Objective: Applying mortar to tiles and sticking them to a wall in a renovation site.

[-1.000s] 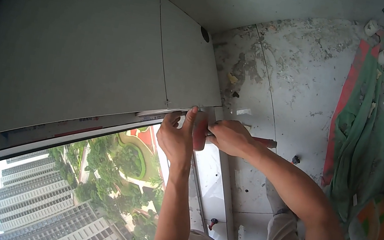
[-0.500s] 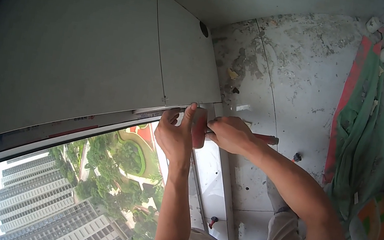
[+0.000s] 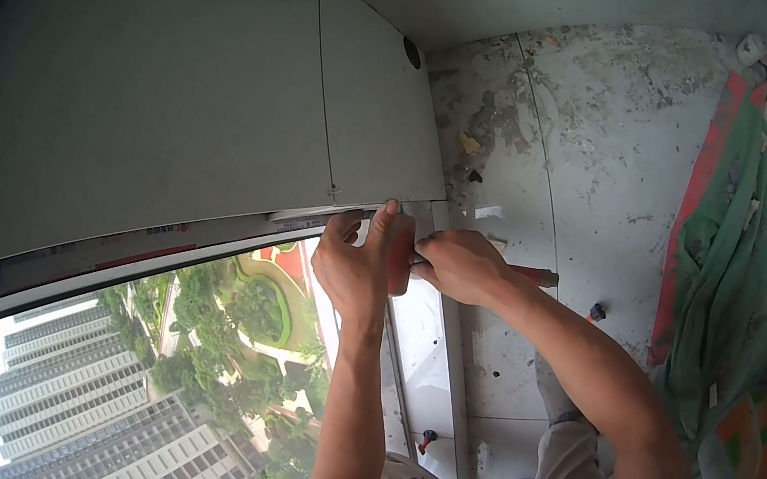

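My right hand [image 3: 462, 265] is wrapped round the handle of a mallet with a dull red head [image 3: 399, 256]. The red end of its handle sticks out to the right beyond my wrist. Beside the mallet head, my left hand [image 3: 353, 260] has its thumb raised and its fingers curled at the lower edge of the wall tile [image 3: 382, 128]. Whatever those fingers hold there is too small and hidden to name. The mallet head sits right against the left thumb, close to the tile's lower corner.
Below the tiles, a window [image 3: 216, 333] looks out on tall buildings and trees far down. A stained tiled surface [image 3: 610, 156] lies to the right, with a crumpled green cloth [image 3: 721, 255] edged in red. Small red-and-black clips [image 3: 428, 440] stand on the tiles. A printed bag [image 3: 755, 444] lies at far right.
The view has shifted slightly. Both hands and the mallet keep nearly the same place at the tile edge, with the mallet head turned a little.
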`<state>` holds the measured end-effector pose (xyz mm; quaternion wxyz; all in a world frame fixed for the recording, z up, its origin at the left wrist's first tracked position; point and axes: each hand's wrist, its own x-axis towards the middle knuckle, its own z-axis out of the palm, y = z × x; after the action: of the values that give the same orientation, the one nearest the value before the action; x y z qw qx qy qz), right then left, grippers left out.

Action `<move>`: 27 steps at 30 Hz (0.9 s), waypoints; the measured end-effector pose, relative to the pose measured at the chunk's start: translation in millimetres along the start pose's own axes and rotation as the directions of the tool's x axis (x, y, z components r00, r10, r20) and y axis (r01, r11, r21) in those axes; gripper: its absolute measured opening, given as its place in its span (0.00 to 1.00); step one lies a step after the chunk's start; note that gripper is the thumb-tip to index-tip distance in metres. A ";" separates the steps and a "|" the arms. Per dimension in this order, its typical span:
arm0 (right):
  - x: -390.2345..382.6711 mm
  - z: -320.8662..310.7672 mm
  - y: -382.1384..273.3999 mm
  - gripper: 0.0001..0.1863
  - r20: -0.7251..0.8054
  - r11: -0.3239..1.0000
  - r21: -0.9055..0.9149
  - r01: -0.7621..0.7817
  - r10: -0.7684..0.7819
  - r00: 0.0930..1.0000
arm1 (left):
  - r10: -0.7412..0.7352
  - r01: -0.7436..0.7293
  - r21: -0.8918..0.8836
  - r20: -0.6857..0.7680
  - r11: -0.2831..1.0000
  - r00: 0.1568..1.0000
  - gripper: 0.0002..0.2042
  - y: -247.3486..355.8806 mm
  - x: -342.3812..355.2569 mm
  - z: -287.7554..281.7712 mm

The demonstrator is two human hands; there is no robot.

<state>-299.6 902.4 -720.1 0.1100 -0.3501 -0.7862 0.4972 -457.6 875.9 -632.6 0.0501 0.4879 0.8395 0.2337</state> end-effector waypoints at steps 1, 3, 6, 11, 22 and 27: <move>0.5 0.7 0.3 0.15 -0.006 1.000 0.008 0.011 -0.011 1.000 | -0.011 0.011 0.000 0.003 1.000 1.000 0.35 -0.3 0.2 0.1; 2.8 1.9 0.7 0.15 0.005 1.000 -0.002 -0.018 0.018 1.000 | -0.002 0.002 -0.010 0.002 1.000 1.000 0.35 -0.8 0.4 -0.1; 4.9 2.7 1.2 0.14 0.011 1.000 0.000 -0.030 0.030 0.999 | 0.001 -0.001 -0.014 0.003 1.000 1.000 0.35 -0.3 0.3 0.1; 2.4 2.1 -0.2 0.13 -0.042 1.000 0.023 -0.005 0.006 0.999 | -0.008 0.008 0.003 0.004 1.000 1.000 0.34 1.0 -0.4 -1.3; 0.4 -7.1 -3.4 0.15 0.061 0.998 0.002 -0.061 0.061 0.996 | -0.032 0.033 -0.015 0.019 0.999 0.999 0.33 0.5 -0.9 -0.2; -3.1 -10.2 -8.4 0.15 0.060 0.996 0.030 -0.089 0.087 0.994 | -0.010 0.010 -0.009 0.004 1.000 1.000 0.33 0.4 -1.3 0.8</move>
<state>-295.7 905.4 -707.5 0.0706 -0.3678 -0.7647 0.5244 -456.3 875.2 -633.3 0.0552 0.4841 0.8407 0.2364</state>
